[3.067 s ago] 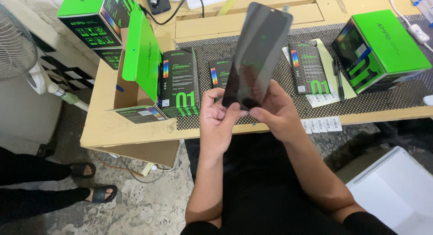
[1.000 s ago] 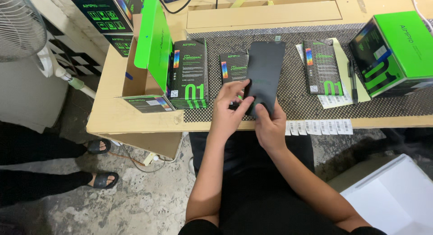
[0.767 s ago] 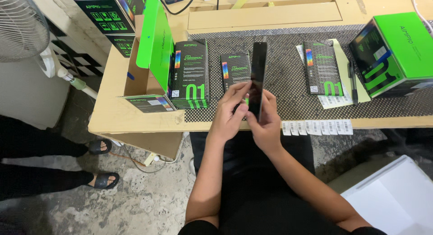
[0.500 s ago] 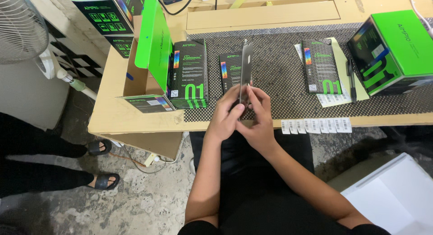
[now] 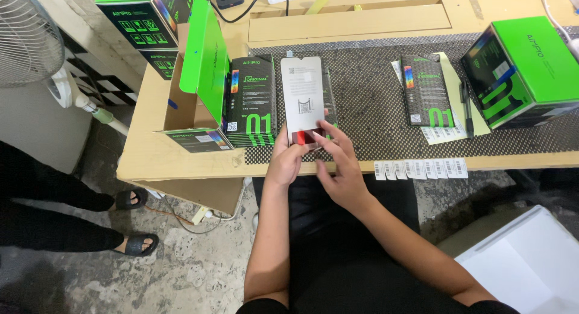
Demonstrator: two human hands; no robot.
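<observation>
My left hand (image 5: 284,162) grips the lower edge of a thin phone screen panel (image 5: 303,96), held upright over the table's front edge with its pale grey back side towards me. That back shows small printed labels and a reddish patch near the bottom. My right hand (image 5: 339,163) is beside it, fingers spread, its fingertips touching the panel's lower right corner. Behind the panel a slim black-and-green box (image 5: 329,91) lies on the black mesh mat (image 5: 374,103), mostly hidden.
An open green carton (image 5: 196,85) stands at the left with a slim box (image 5: 253,100) leaning on it. Another slim box (image 5: 427,90), a pen (image 5: 467,109), a big green box (image 5: 522,67) and barcode stickers (image 5: 422,167) lie right. Another person's sandalled feet (image 5: 129,223) are left.
I have turned the screen panel over: its dark glass front faced me, then it went edge-on, and its pale back faces me. It also came down lower and moved slightly left.
</observation>
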